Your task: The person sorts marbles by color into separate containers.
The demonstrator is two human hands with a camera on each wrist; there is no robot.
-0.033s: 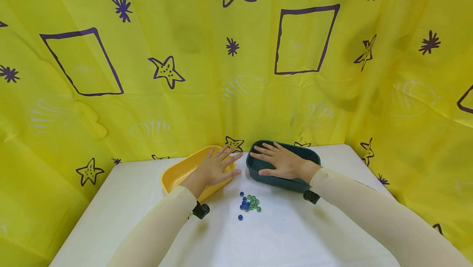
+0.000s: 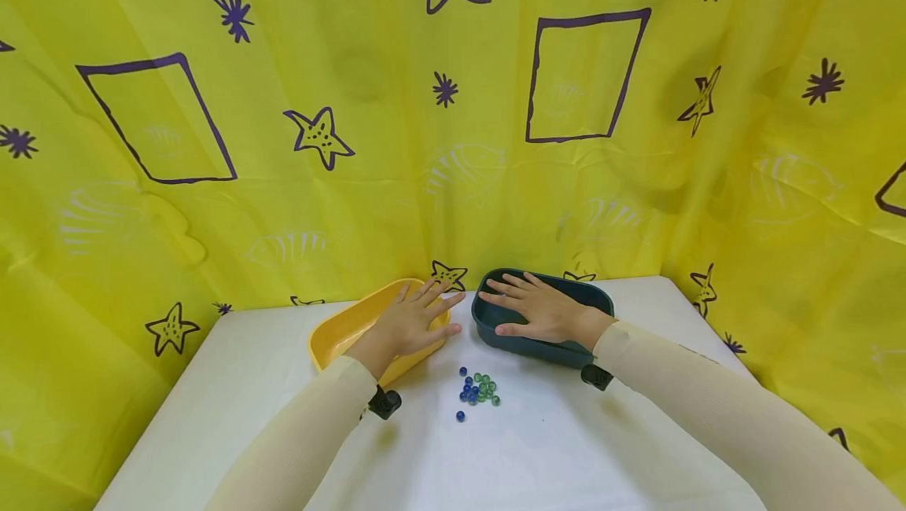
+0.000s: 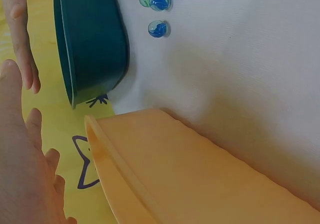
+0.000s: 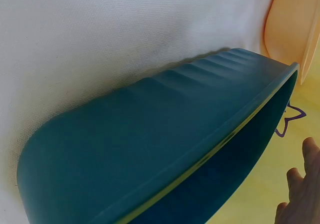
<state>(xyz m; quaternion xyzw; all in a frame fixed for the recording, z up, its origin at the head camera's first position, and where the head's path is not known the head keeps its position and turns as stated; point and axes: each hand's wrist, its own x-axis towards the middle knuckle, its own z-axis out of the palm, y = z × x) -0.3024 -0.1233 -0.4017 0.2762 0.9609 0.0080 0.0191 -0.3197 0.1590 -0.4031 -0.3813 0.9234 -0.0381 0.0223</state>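
My left hand (image 2: 410,322) is spread flat over the yellow bin (image 2: 333,336), fingers straight and nothing held. Over the dark teal bin (image 2: 527,346) my right hand (image 2: 541,310) is spread the same way, also holding nothing. Several glass marbles lie in a loose cluster on the table in front of the bins: blue marbles (image 2: 464,396) on the left side, green marbles (image 2: 490,387) on the right. One blue marble (image 3: 157,29) sits a little apart from the group, nearer to me. Part of each bin's inside is hidden by the hand above it.
A white cloth covers the table (image 2: 481,472). Behind it and along both sides hangs a yellow curtain (image 2: 382,204) printed with purple stars and squares. Each wrist carries a small black camera, one left (image 2: 384,402), one right (image 2: 597,376). A gap separates the two bins.
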